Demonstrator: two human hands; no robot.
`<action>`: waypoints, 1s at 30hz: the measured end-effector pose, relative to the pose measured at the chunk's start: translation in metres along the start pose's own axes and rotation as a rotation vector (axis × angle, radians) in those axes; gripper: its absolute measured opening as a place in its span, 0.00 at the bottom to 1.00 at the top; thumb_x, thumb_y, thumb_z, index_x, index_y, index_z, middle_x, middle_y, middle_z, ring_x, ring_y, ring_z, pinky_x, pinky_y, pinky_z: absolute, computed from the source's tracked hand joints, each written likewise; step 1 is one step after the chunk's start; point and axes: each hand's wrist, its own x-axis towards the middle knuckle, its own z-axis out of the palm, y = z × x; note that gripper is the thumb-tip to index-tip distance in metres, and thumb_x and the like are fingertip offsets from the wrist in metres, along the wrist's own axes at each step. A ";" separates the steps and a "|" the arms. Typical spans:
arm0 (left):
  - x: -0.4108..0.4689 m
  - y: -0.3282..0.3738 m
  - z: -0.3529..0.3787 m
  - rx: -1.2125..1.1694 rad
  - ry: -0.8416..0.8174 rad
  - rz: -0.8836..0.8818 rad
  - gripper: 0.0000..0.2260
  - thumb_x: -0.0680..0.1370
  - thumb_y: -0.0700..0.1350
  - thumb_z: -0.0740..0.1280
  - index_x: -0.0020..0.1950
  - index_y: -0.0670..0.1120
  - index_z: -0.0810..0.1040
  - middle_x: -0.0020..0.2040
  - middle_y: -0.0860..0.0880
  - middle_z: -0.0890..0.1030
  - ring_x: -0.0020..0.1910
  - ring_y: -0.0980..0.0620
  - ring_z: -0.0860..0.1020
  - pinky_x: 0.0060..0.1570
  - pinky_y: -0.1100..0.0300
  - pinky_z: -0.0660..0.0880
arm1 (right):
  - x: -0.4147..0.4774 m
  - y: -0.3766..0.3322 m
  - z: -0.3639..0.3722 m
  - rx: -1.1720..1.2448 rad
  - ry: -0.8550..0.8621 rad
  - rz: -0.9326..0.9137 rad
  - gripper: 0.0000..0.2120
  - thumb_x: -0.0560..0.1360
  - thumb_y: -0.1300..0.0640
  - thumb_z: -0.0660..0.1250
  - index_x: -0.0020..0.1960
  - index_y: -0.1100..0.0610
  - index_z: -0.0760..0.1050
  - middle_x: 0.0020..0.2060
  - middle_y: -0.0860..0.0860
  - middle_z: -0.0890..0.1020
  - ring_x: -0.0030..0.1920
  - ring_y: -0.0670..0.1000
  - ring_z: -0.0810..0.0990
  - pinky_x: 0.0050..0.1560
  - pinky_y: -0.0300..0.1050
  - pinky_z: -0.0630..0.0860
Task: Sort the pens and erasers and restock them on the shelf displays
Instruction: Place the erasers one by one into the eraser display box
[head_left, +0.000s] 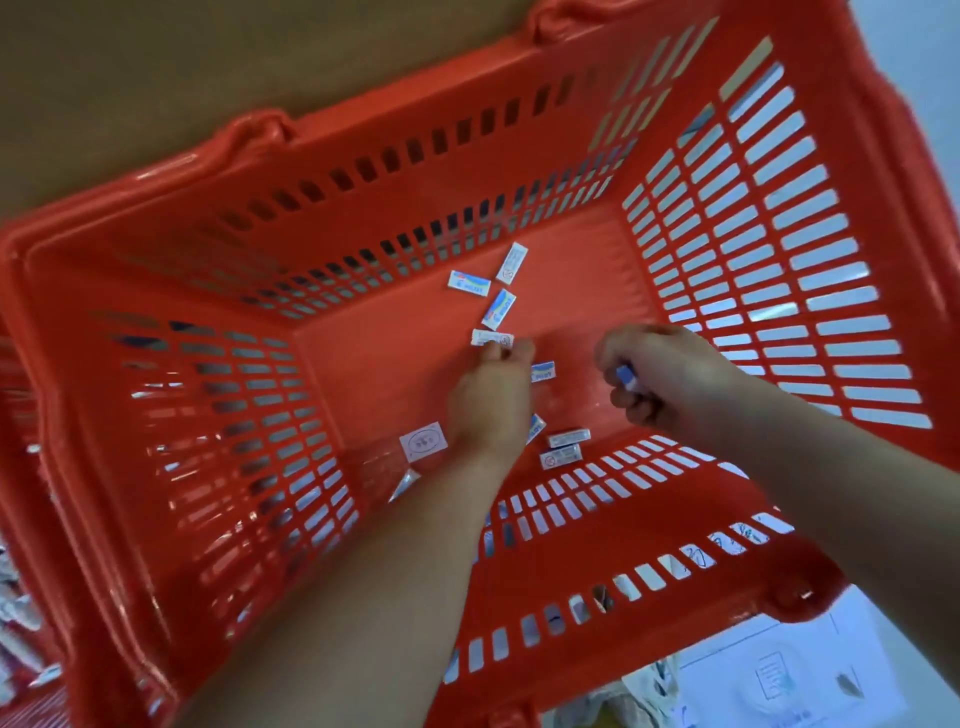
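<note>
Erasers lie loose on the floor of the red basket (519, 171), mid-frame. Left hand (491, 400) pinches 1 wrapped eraser (492, 339) by its end. Right hand (670, 376) is closed around another eraser (626, 376). These look light, stiff, in slick wrappers: pinch across the narrow sides. 3 more (497, 287) sit above, well apart, open floor around them. 2 (563, 448) hug the near slotted wall, tight finger room. No pens visible.

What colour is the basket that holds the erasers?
The basket is red-orange, seen clearly in the head view.
</note>
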 end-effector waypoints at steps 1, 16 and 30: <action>0.001 0.001 -0.004 -0.022 0.004 0.000 0.13 0.73 0.40 0.64 0.56 0.50 0.74 0.53 0.46 0.78 0.47 0.41 0.79 0.42 0.52 0.73 | -0.003 -0.001 -0.002 -0.010 0.006 -0.003 0.02 0.69 0.62 0.65 0.41 0.59 0.76 0.33 0.55 0.72 0.27 0.49 0.69 0.25 0.38 0.63; -0.140 0.118 -0.272 -0.808 0.059 -0.308 0.14 0.68 0.41 0.74 0.51 0.52 0.80 0.39 0.54 0.83 0.38 0.60 0.81 0.46 0.59 0.78 | -0.241 -0.074 -0.030 0.343 -0.214 -0.209 0.07 0.74 0.67 0.67 0.43 0.57 0.81 0.36 0.57 0.78 0.31 0.49 0.70 0.28 0.37 0.67; -0.218 0.230 -0.577 -1.562 -0.218 -0.184 0.17 0.65 0.36 0.67 0.52 0.47 0.79 0.37 0.45 0.75 0.32 0.51 0.72 0.30 0.61 0.67 | -0.490 -0.210 -0.112 0.523 -0.378 -0.480 0.07 0.66 0.58 0.74 0.43 0.58 0.82 0.32 0.54 0.78 0.28 0.47 0.75 0.26 0.37 0.71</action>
